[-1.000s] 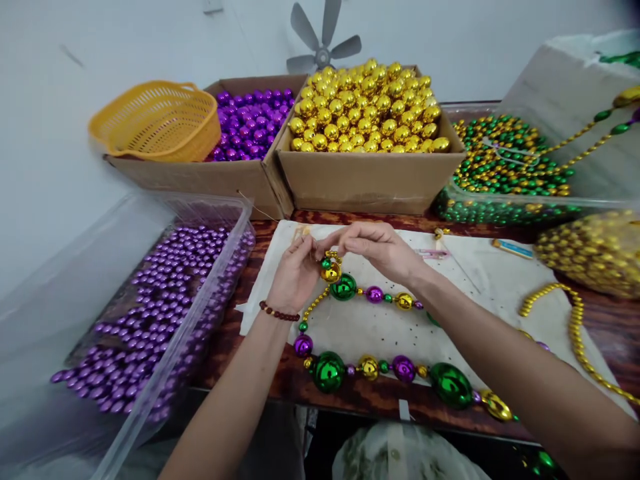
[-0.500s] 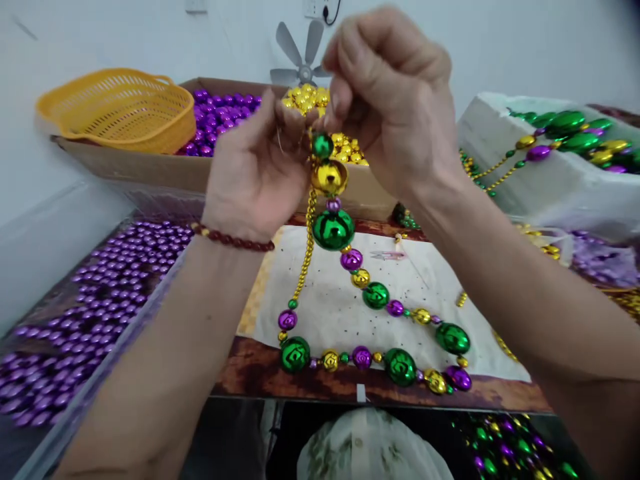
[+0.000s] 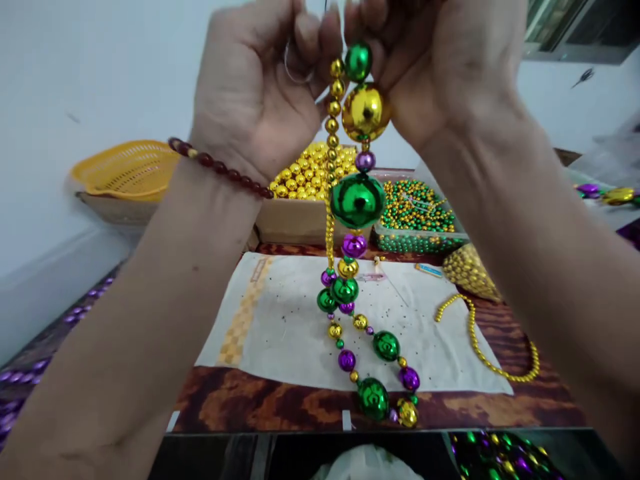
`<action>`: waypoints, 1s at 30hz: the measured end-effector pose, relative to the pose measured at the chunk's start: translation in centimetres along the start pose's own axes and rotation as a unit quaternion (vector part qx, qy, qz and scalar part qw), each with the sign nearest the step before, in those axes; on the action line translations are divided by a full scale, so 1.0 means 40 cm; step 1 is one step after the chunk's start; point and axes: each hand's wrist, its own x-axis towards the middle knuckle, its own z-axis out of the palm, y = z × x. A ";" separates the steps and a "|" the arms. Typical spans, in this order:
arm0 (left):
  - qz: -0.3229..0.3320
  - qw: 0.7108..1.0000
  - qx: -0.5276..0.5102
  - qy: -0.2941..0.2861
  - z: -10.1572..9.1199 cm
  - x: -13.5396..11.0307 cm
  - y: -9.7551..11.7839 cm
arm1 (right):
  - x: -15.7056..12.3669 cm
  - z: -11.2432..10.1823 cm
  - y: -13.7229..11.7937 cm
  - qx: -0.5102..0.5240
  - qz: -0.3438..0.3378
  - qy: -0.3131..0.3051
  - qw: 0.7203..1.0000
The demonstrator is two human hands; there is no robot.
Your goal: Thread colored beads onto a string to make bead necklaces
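Note:
A bead necklace (image 3: 357,200) in shiny green, gold and purple hangs from my raised hands down to the table's front edge. My left hand (image 3: 255,90) is closed at the top, its fingertips pinched by the strand of small gold beads. A thin pale loop of thread (image 3: 296,73) curls out beside those fingers. My right hand (image 3: 435,73) is closed too, fingers curled behind the top green bead and the large gold bead. Both sets of fingertips meet near the upper picture edge, where a thread runs up between them. The exact grip there is partly hidden.
A white cloth (image 3: 300,333) covers the wooden table, with small scissors (image 3: 373,277) and a gold bead strand (image 3: 473,327) on it. Behind stand a box of gold beads (image 3: 315,177), a tub of green and gold beads (image 3: 417,207) and a yellow basket (image 3: 125,170).
Both hands have risen in the picture and drawn together at the top of the necklace. The necklace now hangs narrower and straighter, and the view has turned to the right.

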 end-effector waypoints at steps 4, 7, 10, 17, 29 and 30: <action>-0.016 1.000 -0.013 0.005 0.031 -0.019 -0.028 | -0.040 -0.048 -0.012 -0.062 -0.048 -0.069 0.994; -0.056 0.998 0.026 -0.030 0.015 -0.061 -0.094 | -0.116 -0.114 0.029 -0.076 0.005 -0.043 0.996; -0.092 0.993 0.046 -0.056 -0.014 -0.113 -0.168 | -0.198 -0.173 0.077 -0.071 0.063 -0.037 0.995; -0.152 0.984 0.065 -0.062 -0.028 -0.217 -0.252 | -0.308 -0.234 0.126 -0.040 0.125 -0.009 0.991; -0.073 0.979 0.173 -0.085 0.070 -0.110 -0.155 | -0.202 -0.211 -0.013 -0.112 0.067 -0.084 0.988; -0.052 0.977 0.187 -0.093 0.105 -0.070 -0.112 | -0.161 -0.195 -0.054 -0.136 0.046 -0.076 0.987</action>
